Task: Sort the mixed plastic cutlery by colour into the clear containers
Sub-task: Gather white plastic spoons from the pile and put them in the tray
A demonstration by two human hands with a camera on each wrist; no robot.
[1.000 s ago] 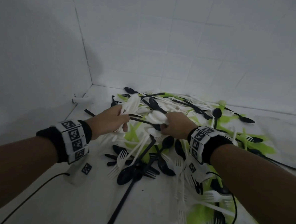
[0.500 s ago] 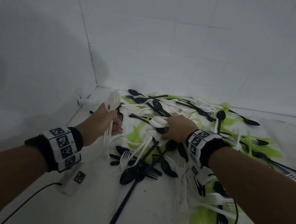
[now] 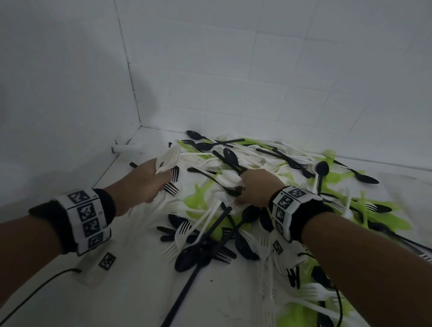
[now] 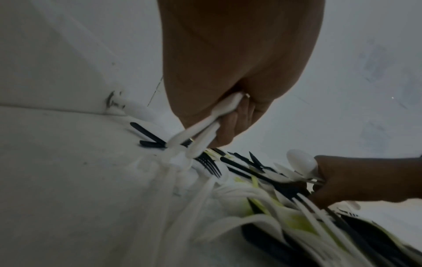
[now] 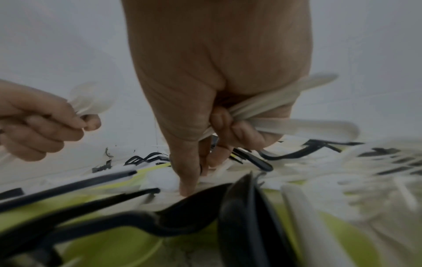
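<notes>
Glossy plastic cutlery [image 3: 244, 215]; glazed white tile wall [image 3: 266, 65].

The scene was dimly and evenly lit, with a grey-blue cast; no light source could be seen. A soft shadow was cast on the left wall [image 3: 63, 78]. Straight tile lines were bent toward the edges by the wide lens. In both wrist views the cutlery pile [image 5: 205, 216] nearest the camera was smeared by blur, and fine grain was visible.
</notes>
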